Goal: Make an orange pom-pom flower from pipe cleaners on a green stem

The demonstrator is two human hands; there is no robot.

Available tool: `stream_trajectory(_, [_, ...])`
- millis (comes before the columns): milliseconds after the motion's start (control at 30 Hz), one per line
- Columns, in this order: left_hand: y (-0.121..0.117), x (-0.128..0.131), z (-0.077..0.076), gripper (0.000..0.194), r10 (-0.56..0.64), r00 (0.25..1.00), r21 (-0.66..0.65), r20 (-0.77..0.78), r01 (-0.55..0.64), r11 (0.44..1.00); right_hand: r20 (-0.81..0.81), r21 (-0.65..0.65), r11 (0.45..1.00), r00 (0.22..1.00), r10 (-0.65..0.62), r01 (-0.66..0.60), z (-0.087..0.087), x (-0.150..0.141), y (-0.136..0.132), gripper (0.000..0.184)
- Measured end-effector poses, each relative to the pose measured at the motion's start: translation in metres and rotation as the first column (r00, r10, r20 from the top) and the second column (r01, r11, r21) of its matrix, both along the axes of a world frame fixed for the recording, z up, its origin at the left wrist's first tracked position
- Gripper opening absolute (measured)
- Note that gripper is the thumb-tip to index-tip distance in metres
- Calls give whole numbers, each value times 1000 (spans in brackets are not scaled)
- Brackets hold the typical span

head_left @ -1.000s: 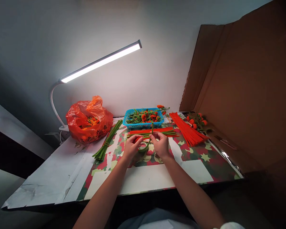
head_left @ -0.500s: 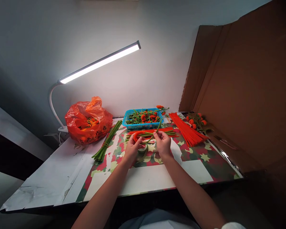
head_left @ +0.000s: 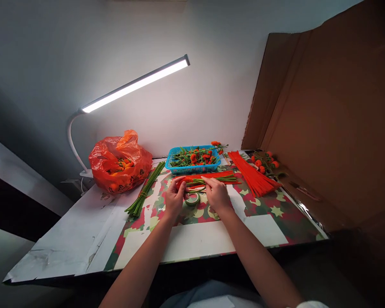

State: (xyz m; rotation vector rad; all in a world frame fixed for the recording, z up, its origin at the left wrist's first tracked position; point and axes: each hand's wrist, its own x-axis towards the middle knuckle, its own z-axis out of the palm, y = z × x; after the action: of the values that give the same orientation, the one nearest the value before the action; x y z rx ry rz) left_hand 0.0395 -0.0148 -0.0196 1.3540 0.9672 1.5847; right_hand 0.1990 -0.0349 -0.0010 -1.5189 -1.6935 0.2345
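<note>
My left hand (head_left: 173,197) and my right hand (head_left: 216,194) are closed side by side over the patterned table cover (head_left: 269,209). Between them they pinch a thin green stem (head_left: 197,184) with a small orange part at its left end, close to my left fingers. A roll of green tape (head_left: 192,199) lies flat on the cover just below the stem, between the two hands. Right behind the hands lies a loose row of orange and green sticks (head_left: 211,176).
A blue basket (head_left: 194,159) of orange flowers and green stems stands at the back. Left of it lie a bundle of green stems (head_left: 145,189) and an orange plastic bag (head_left: 118,162). Orange sticks (head_left: 252,173) fan out at the right. A cardboard wall (head_left: 324,124) and a lamp (head_left: 131,83) stand over the table.
The green stem, standing up between my fingers a second ago, now lies nearly level. Both hands have dropped slightly toward the table, and the tape roll shows between them.
</note>
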Motion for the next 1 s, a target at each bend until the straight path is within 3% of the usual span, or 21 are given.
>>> stream_trajectory(433, [-2,3,1,31,-3,999,29,-32,4,1000,31,-30,999,999,-20,20,-5,0,2,44])
stream_trajectory(833, [2,-3,-2,32,-95,990,-27,-106,93,995,-148,82,968,958,247,-237,-14,0,9,44])
stream_trajectory(1000, [5,-6,0,37,-34,994,-19,-107,33,999,-246,98,973,942,226,-208,-15,-1,10,36])
